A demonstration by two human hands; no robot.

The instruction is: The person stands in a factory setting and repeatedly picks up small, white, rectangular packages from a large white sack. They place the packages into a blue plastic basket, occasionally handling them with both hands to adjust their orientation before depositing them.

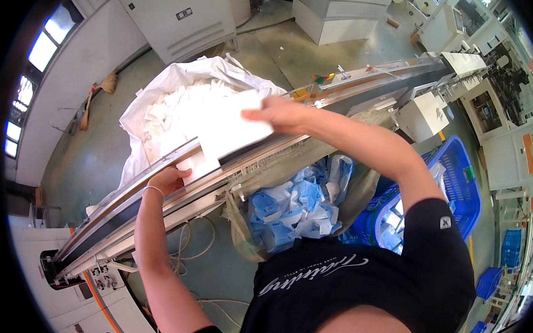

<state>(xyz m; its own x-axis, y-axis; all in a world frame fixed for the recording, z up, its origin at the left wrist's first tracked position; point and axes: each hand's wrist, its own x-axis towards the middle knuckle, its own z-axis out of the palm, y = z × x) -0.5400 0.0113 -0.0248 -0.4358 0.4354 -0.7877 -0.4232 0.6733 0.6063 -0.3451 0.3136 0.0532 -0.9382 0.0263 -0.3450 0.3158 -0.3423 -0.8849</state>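
Observation:
My right hand (279, 114) is closed on the edge of a flat white rectangular pad (232, 129), held tilted above the conveyor (131, 199). The pad is slightly blurred. Lower and to the left, my left hand (167, 180) is at the conveyor channel, its fingers curled and its thumb against a second white pad (200, 167). Part of that pad is hidden under the raised one. Just beyond the conveyor stands a large white sack (135, 121) heaped with white pieces (172, 111).
Close to my body hangs an open sack (240, 227) of blue-and-white packets (298, 201). A blue plastic basket (466, 181) with more packets stands at my right. Cables (193, 247) lie below the conveyor. Cabinets (183, 27) and a broom (107, 84) are farther off.

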